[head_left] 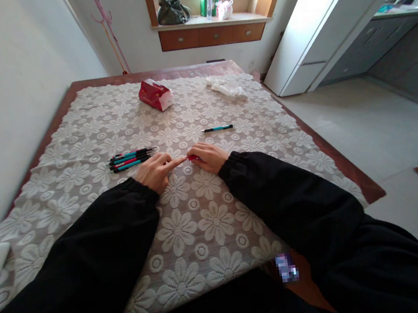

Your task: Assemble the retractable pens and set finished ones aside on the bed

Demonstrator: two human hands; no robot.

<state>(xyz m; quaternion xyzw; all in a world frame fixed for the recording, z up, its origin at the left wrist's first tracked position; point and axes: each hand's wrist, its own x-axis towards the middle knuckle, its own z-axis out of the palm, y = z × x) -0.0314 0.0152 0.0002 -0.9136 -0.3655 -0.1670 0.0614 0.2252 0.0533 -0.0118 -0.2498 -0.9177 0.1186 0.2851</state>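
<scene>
Over the middle of the lace tablecloth (217,221), my right hand (211,157) is closed around what looks like a red pen (193,157); only a short red part shows beneath the fingers. My left hand (155,172) has its index finger stretched toward that red part, the tip touching or almost touching it. Its other fingers are loosely bent, and I see nothing held in them. Close beside the left hand lies a bundle of pens (129,159), blue and red with black ends. Beyond the right hand, a single blue-and-black pen (218,128) lies crosswise.
Farther back on the table are a red tissue pack (155,95) and a crumpled white plastic bag (228,89). A wall (13,84) borders the left side. A white fridge (314,21) stands back right. A dark bag (171,9) sits on the windowsill.
</scene>
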